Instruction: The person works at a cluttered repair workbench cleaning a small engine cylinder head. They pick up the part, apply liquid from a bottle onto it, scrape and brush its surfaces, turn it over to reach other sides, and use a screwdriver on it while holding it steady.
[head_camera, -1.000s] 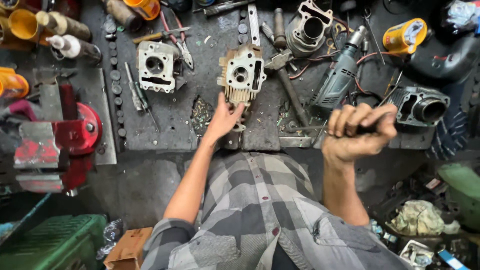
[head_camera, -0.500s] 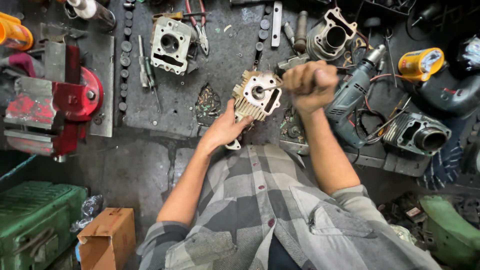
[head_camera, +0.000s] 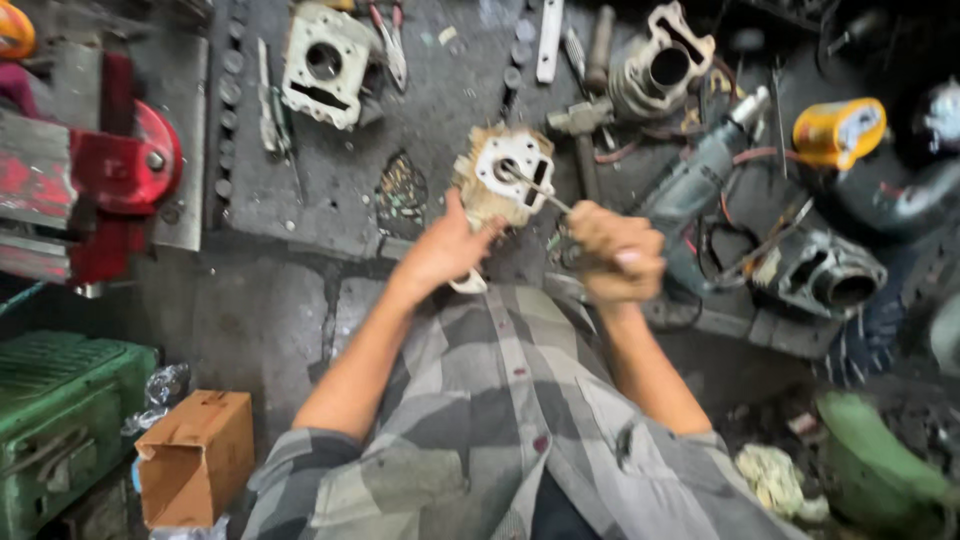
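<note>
A dirty tan engine cylinder block (head_camera: 505, 172) with a white gasket face stands on the greasy workbench (head_camera: 440, 90). My left hand (head_camera: 448, 246) grips its lower left side. My right hand (head_camera: 615, 250) is closed around the handle of a thin metal tool (head_camera: 535, 186), a screwdriver or scraper. The tool's tip rests at the bore in the block's face. My grey checked shirt fills the lower middle of the view.
On the bench lie a white cylinder block (head_camera: 322, 64), pliers (head_camera: 388, 40), another cylinder (head_camera: 660, 68), a hammer (head_camera: 582, 125), a power drill (head_camera: 700, 175) and a yellow can (head_camera: 838, 130). A red vise (head_camera: 105, 175) stands left. Below are a green crate (head_camera: 55, 420) and a cardboard box (head_camera: 195, 455).
My right hand came from the right side of the bench to the cylinder block and lowered, bringing the thin tool's tip onto the block's face. The left hand stayed on the block.
</note>
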